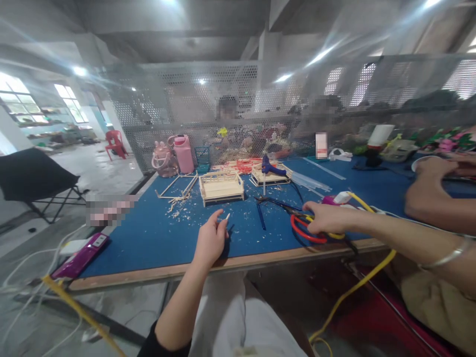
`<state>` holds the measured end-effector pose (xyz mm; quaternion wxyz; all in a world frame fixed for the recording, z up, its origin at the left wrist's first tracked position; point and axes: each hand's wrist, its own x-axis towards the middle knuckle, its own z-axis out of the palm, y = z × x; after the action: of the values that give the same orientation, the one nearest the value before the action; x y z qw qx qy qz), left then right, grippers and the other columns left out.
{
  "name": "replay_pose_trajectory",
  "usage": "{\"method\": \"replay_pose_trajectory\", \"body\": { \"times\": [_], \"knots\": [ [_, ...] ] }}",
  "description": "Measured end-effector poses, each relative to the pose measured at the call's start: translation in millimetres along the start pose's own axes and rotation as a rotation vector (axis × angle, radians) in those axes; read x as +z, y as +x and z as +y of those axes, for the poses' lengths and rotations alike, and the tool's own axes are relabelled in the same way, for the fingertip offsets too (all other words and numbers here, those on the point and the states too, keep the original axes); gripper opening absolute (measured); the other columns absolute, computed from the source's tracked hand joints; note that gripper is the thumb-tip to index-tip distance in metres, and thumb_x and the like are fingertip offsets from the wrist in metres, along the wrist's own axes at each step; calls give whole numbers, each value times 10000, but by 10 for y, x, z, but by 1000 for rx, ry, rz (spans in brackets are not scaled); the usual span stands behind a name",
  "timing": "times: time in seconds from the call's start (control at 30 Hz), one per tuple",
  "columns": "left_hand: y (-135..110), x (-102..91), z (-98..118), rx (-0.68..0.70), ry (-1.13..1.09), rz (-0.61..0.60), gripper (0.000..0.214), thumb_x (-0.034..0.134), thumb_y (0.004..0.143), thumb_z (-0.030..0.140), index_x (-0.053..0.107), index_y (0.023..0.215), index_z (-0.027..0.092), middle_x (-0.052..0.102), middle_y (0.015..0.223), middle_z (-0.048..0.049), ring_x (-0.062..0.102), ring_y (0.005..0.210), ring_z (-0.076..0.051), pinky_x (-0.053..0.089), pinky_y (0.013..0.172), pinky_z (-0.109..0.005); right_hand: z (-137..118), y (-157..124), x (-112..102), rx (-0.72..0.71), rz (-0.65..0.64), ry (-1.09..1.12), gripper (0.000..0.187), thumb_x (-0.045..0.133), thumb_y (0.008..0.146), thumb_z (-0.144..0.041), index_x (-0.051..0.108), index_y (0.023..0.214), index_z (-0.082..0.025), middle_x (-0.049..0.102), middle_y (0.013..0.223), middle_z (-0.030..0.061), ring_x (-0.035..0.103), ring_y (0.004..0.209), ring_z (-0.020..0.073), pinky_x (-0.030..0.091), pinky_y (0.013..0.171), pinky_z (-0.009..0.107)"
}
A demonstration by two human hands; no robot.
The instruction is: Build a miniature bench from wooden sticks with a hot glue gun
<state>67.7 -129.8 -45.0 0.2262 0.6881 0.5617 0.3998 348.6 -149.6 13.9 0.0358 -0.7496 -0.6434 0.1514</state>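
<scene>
My left hand (211, 239) hovers over the near part of the blue table (148, 238), its thumb and fingers pinched on a small pale stick piece (227, 216). My right hand (324, 218), with a bangle on its wrist, reaches in from the right. Its curled fingers close over a tool with red and yellow loop handles (303, 232). Just behind that hand lies a pink-and-white object (335, 199) with a yellow cord (357, 285) that runs off the table edge. Blue-handled pliers (268, 202) lie between my two hands, slightly farther back.
A small stick-built bed (221, 187) stands mid-table, with a blue glue gun (272, 169) on another stick frame behind it. Wood shavings litter the mat. Pink bottles (183, 152) stand at the back left. Another person's hand (427, 191) works at the right. A purple power strip (80, 255) lies off the left edge.
</scene>
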Motion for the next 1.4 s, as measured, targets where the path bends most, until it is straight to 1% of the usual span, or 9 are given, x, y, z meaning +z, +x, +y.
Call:
{"method": "replay_pose_trajectory", "body": {
  "times": [0.1, 0.23, 0.43, 0.87, 1.0, 1.1, 1.23, 1.3, 1.4],
  "knots": [
    [14, 13, -2, -19, -13, -8, 492, 419, 847, 300, 509, 1287, 98, 662, 602, -2, 626, 646, -184, 440, 685, -270, 70, -188, -19, 60, -149, 64, 716, 560, 541, -135, 504, 1254, -106, 628, 546, -6, 606, 551, 204, 380, 437, 257],
    [9, 11, 12, -9, -1, -34, 317, 436, 843, 344, 694, 917, 175, 674, 615, -11, 616, 623, -185, 422, 614, -268, 174, -374, 71, 13, -185, 173, 521, 545, 495, -104, 613, 1007, -168, 649, 604, -4, 584, 518, 179, 396, 442, 251],
    [-20, 0, 37, 6, -31, -31, 220, 521, 808, 275, 721, 849, 194, 748, 777, -45, 675, 776, -221, 470, 731, -299, -15, -665, 216, -129, -287, 715, 264, 588, 525, -275, 521, 772, -214, 522, 543, -54, 510, 435, 109, 361, 390, 213],
    [-267, 276, 323, 90, -338, -76, 253, 552, 797, 307, 754, 921, 218, 760, 906, -27, 691, 841, -207, 510, 783, -293, -906, -79, 608, -369, 74, 1259, 496, 714, 578, -405, 430, 944, -225, 522, 573, -101, 525, 418, 96, 430, 357, 199],
    [-150, 119, 218, -50, -130, 92, 334, 477, 845, 386, 739, 802, 184, 744, 716, -51, 669, 675, -196, 489, 671, -290, -903, -93, 597, -357, 138, 1210, 477, 704, 580, -392, 438, 939, -225, 508, 570, -104, 528, 419, 101, 422, 369, 211],
    [-32, 10, 153, -82, 139, 86, 462, 412, 877, 427, 682, 594, 181, 679, 561, -71, 649, 620, -216, 470, 682, -322, -879, -101, 563, -349, 136, 1170, 507, 711, 565, -406, 437, 950, -222, 514, 586, -94, 530, 433, 112, 401, 365, 219],
    [-41, 43, 171, 12, 73, 89, 248, 519, 814, 264, 706, 954, 181, 710, 1052, -105, 646, 928, -223, 464, 822, -311, -893, -89, 587, -374, 153, 1139, 515, 703, 576, -431, 433, 961, -221, 498, 584, -91, 500, 441, 108, 388, 398, 236],
    [-114, 102, 232, 25, -88, -25, 316, 488, 835, 279, 665, 1078, 183, 705, 1065, -97, 650, 887, -205, 484, 761, -290, -923, -82, 622, -411, 182, 1135, 493, 698, 592, -431, 441, 956, -221, 499, 589, -88, 479, 450, 100, 394, 432, 244],
    [-227, 147, 333, -2, -187, -272, 341, 418, 869, 378, 696, 869, 180, 700, 718, -49, 595, 599, -162, 444, 570, -255, -971, -85, 650, -450, 214, 1147, 476, 708, 597, -431, 469, 947, -214, 501, 593, -81, 463, 469, 90, 398, 465, 238]
  ]
}}
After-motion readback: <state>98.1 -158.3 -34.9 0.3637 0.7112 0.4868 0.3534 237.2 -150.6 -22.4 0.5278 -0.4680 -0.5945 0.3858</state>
